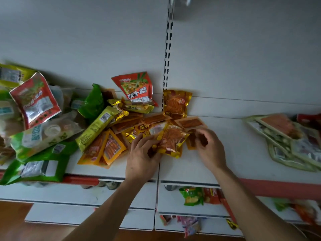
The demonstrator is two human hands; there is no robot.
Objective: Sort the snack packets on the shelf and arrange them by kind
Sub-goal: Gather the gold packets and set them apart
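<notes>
Grips both clamped on packets at the front of the mid-shelf pile.
Left grip (142,153) has its fingers curled onto the lower-left edge of a yellow-edged orange packet (172,140). Right grip (209,146) pinches a small dark-red packet (202,141) just right of it. Both packets sit low over the white shelf (191,169); can't tell if lifted or lying. Just behind the grips: gold packet (144,130), flat orange sachet (190,122). Further back, against the rear panel: matching orange bag (177,101) upright, red packet (137,87) leaning. Left of the left grip: long yellow packet (97,127), then green packets (40,171) heaped with more. Well right of the right grip: separate flat stack (286,141) of pale-framed packets. Below the grips: lower-shelf packets (192,195), green and red.
</notes>
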